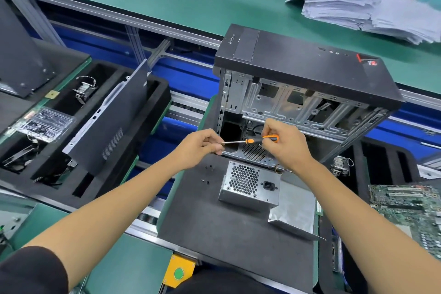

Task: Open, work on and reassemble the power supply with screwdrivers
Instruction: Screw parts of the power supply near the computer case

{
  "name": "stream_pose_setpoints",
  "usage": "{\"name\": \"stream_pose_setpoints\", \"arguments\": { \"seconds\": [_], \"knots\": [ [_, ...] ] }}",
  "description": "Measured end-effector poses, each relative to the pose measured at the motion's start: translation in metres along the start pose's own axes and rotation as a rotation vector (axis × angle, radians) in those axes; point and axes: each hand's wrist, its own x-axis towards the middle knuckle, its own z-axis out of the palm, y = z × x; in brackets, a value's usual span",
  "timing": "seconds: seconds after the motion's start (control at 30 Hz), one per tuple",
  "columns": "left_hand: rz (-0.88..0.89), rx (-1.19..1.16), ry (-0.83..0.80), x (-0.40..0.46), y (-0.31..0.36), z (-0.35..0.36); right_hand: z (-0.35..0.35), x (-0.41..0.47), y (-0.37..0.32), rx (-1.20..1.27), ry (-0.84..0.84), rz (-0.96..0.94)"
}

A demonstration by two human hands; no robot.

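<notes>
A silver power supply [248,185] with a honeycomb grille lies on the dark foam mat [214,227], in front of an open black computer case [307,93]. A loose metal cover [294,216] leans against its right side. My right hand [285,143] grips the orange and black handle of a screwdriver [253,141], held level above the mat. My left hand [202,144] pinches the tip end of its shaft; whether a screw sits between the fingers is hidden. Several small black screws [207,174] lie on the mat to the left of the power supply.
A foam tray at left holds a black side panel [109,122], a bag of small parts [44,124] and a cooler. A green motherboard [410,207] lies at right. Stacked papers [372,5] sit on the far green bench. A green button [179,273] is at the near edge.
</notes>
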Motion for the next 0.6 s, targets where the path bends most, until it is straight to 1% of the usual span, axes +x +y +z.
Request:
{"name": "stream_pose_setpoints", "arguments": {
  "seconds": [0.17, 0.33, 0.4, 0.47, 0.6],
  "knots": [
    [0.003, -0.027, 0.031, -0.002, 0.005, -0.001, -0.004, 0.000, -0.001, -0.002, 0.042, -0.029],
    [0.009, 0.088, -0.067, 0.000, 0.008, 0.002, -0.007, -0.001, -0.001, -0.049, 0.025, -0.025],
    [-0.002, 0.098, -0.081, 0.002, 0.007, 0.003, -0.011, -0.002, 0.000, -0.083, 0.013, -0.046],
    [-0.007, 0.103, -0.088, 0.005, 0.009, 0.006, -0.016, -0.002, -0.001, -0.137, -0.001, -0.095],
    [0.025, 0.207, -0.138, 0.012, 0.018, 0.015, -0.030, 0.006, -0.009, -0.330, -0.067, -0.215]
  ]
}}
